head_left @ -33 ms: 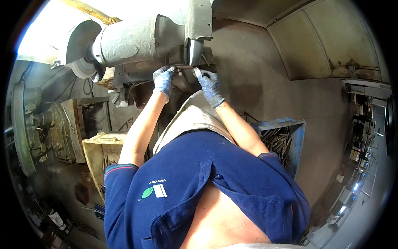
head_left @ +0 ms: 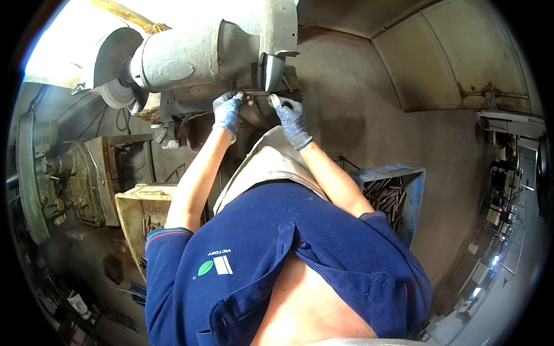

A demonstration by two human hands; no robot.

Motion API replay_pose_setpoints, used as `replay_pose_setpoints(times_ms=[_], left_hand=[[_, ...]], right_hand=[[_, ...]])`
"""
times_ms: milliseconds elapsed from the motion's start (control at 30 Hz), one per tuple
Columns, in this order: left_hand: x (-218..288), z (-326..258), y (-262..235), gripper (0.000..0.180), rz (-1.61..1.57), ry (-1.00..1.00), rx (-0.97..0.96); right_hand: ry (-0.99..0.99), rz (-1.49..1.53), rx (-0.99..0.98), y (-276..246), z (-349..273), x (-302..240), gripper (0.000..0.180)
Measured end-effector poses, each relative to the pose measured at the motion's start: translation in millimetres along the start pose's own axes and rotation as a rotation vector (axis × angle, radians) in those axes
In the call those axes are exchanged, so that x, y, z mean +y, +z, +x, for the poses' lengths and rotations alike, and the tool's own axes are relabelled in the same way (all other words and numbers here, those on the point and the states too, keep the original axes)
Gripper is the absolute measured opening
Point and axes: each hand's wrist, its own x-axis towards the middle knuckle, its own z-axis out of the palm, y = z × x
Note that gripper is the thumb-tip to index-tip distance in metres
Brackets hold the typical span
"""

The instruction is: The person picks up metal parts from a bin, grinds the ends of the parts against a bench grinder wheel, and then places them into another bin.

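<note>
Between my two gloved hands a slim, dark metal rod (head_left: 257,93) lies crosswise, just below the right wheel (head_left: 273,74) of a grey bench grinder (head_left: 179,57). Whether the rod touches the wheel I cannot tell. My left hand (head_left: 228,109), in a blue-grey work glove, pinches the rod's left end. At the other end, the thumb and fingers of my right hand (head_left: 290,118) close on it in a matching glove. The grinder's other wheel (head_left: 116,94), pale and partly under its guard, is away to the left of my hands.
A blue bin (head_left: 416,196) filled with metal rods stands by my right elbow. By my left forearm is a yellowish bin (head_left: 128,216) with some metal pieces inside. Greenish machinery (head_left: 78,181) occupies the left side. Metal panels (head_left: 456,55) stand at the far right.
</note>
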Motion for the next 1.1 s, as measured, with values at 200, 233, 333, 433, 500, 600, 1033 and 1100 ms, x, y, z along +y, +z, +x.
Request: replay_pose_setpoints(times_ms=[200,233,333,433,500,600,1033,1100], left_hand=[[31,-32,5,0.008,0.058,0.038,-0.084],[34,-40,3,0.009,0.048,0.062,-0.111],[34,-57,-6,0.011,0.003,0.098,-0.217],[46,-74,-6,0.012,0.044,0.169,-0.293],[51,-81,-5,0.014,0.003,0.166,-0.326],[61,-90,1,0.015,-0.006,0.19,-0.359],[66,-90,14,0.015,0.044,0.082,-0.29],[62,-85,10,0.015,0.076,0.119,-0.311]], right_hand=[[-0.216,-0.095,-0.032,0,-3,5,0.012],[-0.359,-0.233,-0.045,-3,-9,1,0.012],[-0.464,-0.268,-0.138,-15,-31,-7,0.024],[-0.664,-0.426,-0.173,-24,-49,-36,0.033],[-0.734,-0.46,-0.183,-24,-57,-56,0.034],[-0.88,-0.564,-0.169,-26,-62,-72,0.032],[-0.936,-0.597,-0.209,-35,-64,-75,0.043],[-0.857,-0.575,-0.197,-34,-65,-76,0.033]])
